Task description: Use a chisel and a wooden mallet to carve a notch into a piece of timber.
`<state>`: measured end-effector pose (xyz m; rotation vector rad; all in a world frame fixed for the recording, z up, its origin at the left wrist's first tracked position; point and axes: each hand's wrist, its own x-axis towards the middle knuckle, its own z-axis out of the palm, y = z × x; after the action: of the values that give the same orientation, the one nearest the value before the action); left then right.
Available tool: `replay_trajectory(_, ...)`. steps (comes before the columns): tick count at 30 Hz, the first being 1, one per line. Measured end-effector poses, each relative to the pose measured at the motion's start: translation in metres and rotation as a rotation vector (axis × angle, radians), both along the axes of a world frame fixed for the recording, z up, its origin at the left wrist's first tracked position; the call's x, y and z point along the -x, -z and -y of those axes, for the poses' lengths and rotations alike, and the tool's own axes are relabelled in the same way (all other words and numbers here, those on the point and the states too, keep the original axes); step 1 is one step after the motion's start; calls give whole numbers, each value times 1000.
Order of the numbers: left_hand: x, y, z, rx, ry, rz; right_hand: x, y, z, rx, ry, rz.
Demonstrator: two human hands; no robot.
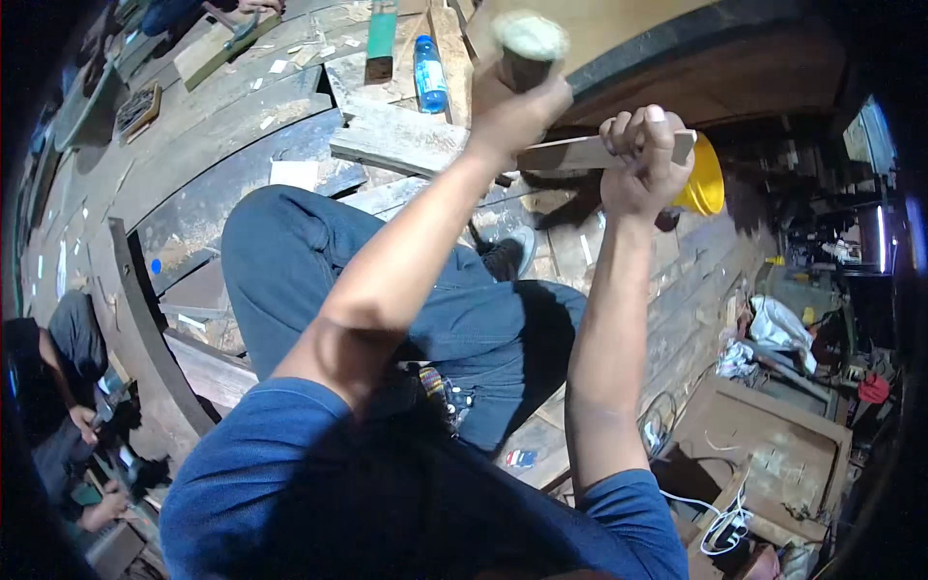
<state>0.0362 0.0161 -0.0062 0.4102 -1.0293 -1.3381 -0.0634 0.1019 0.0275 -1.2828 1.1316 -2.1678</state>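
Note:
My left hand [517,111], smeared by motion, is closed around a blurred thing with a pale round top [532,36] and a dark body, whose kind I cannot make out. It is raised beside a large wooden panel with a curved dark edge [667,53]. Lower and to the right, my right hand [640,155] grips a narrow wooden strip [570,155], fingers curled over its right end. The strip lies along the panel's underside; its left end reaches below my left wrist. Just behind my right hand shows a yellow plastic container [710,174].
A blue-labelled bottle [430,75] stands by wooden boards [391,135] ahead. A hammer [227,24] rests on a wood block far left. Another person's hands [85,422] work at lower left. A wooden frame [764,445] and white cable [725,527] lie at right.

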Motion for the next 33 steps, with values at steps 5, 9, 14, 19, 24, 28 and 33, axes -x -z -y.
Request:
replay_trajectory(5,-5,22,31,296,-40,244,-6,-6,10,-25,-18,-63)
replay_trajectory(9,8,28,24,-45,35,40,-15,-6,16,-45,-138,-68)
replay_trajectory(14,-6,22,28,435,-280,634,-21,-7,13,-73,-19,-106)
replay_trajectory(19,-1,16,13,-42,77,95,-12,-7,12,-85,-115,-110)
replay_trajectory(24,0,13,30,114,29,-8,-4,-1,11,-45,-81,-115)
replay_trajectory(28,1,23,11,10,76,112,-15,-5,8,-48,-112,-79)
replay_trajectory(33,10,42,65,-250,77,13,-13,-4,6,-53,-83,-36)
